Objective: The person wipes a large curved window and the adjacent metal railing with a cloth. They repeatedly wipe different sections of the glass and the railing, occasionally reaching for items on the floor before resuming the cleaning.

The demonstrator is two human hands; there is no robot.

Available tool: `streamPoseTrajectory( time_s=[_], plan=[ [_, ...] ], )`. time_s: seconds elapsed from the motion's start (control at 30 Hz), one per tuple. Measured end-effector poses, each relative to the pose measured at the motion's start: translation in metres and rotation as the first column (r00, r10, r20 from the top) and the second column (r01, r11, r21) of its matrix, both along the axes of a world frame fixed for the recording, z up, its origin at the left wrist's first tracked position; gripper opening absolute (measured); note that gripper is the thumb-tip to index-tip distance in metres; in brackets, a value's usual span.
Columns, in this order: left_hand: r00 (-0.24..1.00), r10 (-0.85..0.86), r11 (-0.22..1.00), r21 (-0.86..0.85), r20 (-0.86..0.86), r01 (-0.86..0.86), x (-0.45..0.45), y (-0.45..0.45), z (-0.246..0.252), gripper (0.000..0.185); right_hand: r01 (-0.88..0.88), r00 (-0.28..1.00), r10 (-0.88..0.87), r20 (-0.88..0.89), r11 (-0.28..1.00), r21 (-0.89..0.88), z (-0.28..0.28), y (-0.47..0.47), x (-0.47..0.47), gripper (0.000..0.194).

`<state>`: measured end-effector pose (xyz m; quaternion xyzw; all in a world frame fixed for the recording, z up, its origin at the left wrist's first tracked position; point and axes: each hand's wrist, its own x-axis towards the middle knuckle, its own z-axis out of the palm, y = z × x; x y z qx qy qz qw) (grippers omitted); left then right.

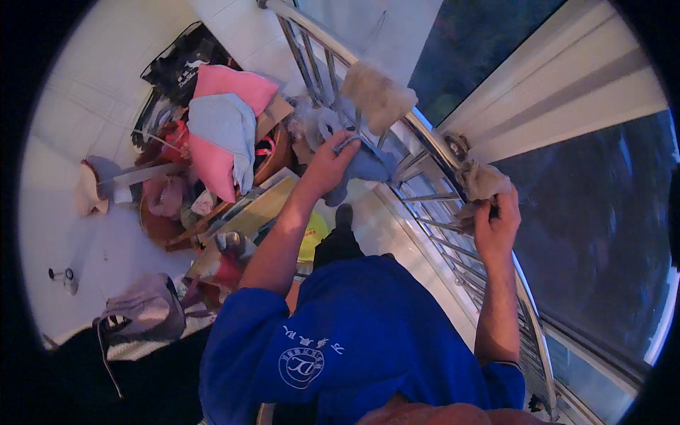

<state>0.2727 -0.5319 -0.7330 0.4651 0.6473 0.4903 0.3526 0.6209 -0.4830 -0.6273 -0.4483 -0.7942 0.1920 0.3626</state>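
Note:
Between the fingers of my left hand (336, 162) is the edge of a grey-blue cloth (366, 163), which hangs down beside the metal railing. My right hand (498, 220) grips a crumpled beige cloth (484, 180) against the top rail (435, 142). Another fluffy beige cloth (378, 96) lies draped over the rail farther up. A pale grey furry item (321, 123) sits just beyond my left hand; what it is, I cannot tell.
Left of the railing stands a heap with a pink cushion (236, 85), a light blue cloth (222, 130) and a black bag (183, 66). A yellow-green round object (313, 236) is near my foot. A grey-pink bag (143, 308) hangs at lower left. Dark window glass (595, 228) is at right.

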Motion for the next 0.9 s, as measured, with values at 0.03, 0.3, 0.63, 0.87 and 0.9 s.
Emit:
streamPoseTrajectory(
  time_s=[0.03, 0.3, 0.63, 0.87, 0.9],
  plan=[
    [0.997, -0.058, 0.998, -0.038, -0.046, 0.056, -0.006, 0.008, 0.002, 0.037, 0.009, 1.0, -0.009, -0.007, 1.0, 0.005, -0.001, 0.003, -0.007, 0.032],
    [0.913, -0.282, 0.959, -0.121, -0.293, 0.257, -0.039, 0.087, 0.029, 0.067, 0.071, 0.997, -0.071, 0.014, 0.997, -0.012, -0.004, 0.018, -0.043, 0.034],
    [0.786, -0.43, 0.881, -0.018, -0.444, 0.472, -0.012, 0.136, 0.01, 0.076, 0.118, 0.989, -0.112, 0.098, 0.991, -0.059, -0.02, 0.013, -0.021, 0.031],
    [0.719, -0.348, 0.933, -0.147, -0.601, 0.329, 0.005, 0.128, 0.005, 0.084, 0.159, 0.986, -0.159, 0.042, 0.987, -0.008, -0.024, 0.009, 0.015, 0.025],
    [0.701, -0.297, 0.945, -0.096, -0.649, 0.311, -0.004, 0.131, 0.007, 0.086, 0.172, 0.985, -0.172, 0.034, 0.985, -0.011, -0.024, 0.006, 0.021, 0.024]
  ],
)
